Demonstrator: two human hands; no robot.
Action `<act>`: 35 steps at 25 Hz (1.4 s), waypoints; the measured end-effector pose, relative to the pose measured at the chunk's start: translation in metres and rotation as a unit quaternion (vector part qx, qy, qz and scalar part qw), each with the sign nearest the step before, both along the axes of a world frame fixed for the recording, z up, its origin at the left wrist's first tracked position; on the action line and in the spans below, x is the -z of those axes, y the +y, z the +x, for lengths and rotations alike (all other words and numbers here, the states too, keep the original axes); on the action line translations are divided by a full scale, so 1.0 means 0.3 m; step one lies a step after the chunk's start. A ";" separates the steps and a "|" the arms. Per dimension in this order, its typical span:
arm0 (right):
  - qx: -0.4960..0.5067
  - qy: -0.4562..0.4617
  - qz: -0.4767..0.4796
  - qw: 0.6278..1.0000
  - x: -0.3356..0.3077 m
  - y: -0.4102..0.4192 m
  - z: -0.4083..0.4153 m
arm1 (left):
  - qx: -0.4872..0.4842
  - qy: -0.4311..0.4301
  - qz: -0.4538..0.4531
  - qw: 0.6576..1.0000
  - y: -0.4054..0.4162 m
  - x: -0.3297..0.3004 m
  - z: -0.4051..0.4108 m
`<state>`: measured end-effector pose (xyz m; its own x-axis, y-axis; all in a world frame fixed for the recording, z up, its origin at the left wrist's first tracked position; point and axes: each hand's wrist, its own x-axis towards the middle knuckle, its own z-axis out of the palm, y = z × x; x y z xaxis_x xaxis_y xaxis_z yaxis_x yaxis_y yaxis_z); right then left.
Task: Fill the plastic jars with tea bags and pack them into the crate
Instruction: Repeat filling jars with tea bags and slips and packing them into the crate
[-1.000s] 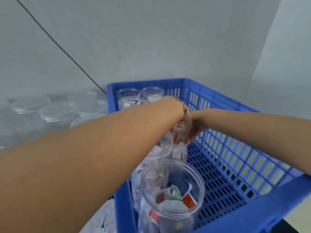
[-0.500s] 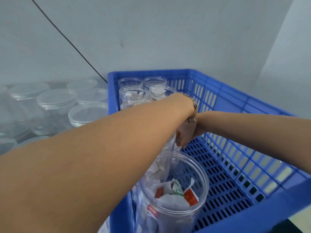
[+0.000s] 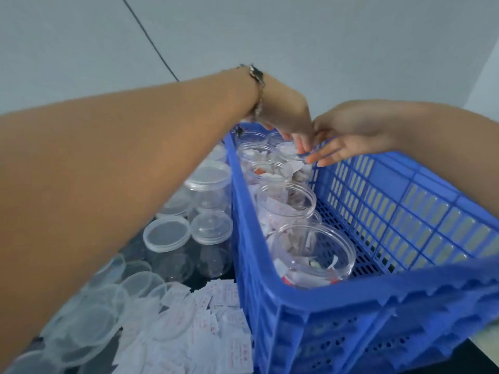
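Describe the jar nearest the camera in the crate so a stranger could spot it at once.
Find the blue crate and its left-hand row of open jars. The nearest jar stands just behind the crate's near wall, lidless. It is the widest-looking mouth in view, with tea bags showing red and green among the white.

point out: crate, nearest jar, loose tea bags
crate (image 3: 399, 298): head view, near rim.
nearest jar (image 3: 348, 247): head view, right side of mouth rim.
loose tea bags (image 3: 210, 327): head view, middle of pile left of crate.
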<state>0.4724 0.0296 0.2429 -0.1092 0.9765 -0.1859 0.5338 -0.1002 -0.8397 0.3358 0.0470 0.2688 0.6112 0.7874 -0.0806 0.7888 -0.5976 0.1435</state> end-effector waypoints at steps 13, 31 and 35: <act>-0.079 -0.267 0.254 0.926 -0.068 -0.090 -0.584 | -0.258 -0.089 -0.009 0.962 -0.175 0.087 -0.896; -0.172 -0.156 0.093 0.968 0.603 0.096 -1.337 | -0.491 -0.205 0.018 0.847 -0.120 0.751 -1.382; -0.148 -0.121 0.087 0.978 0.632 0.118 -1.449 | -0.533 -0.296 -0.009 0.793 -0.089 0.820 -1.374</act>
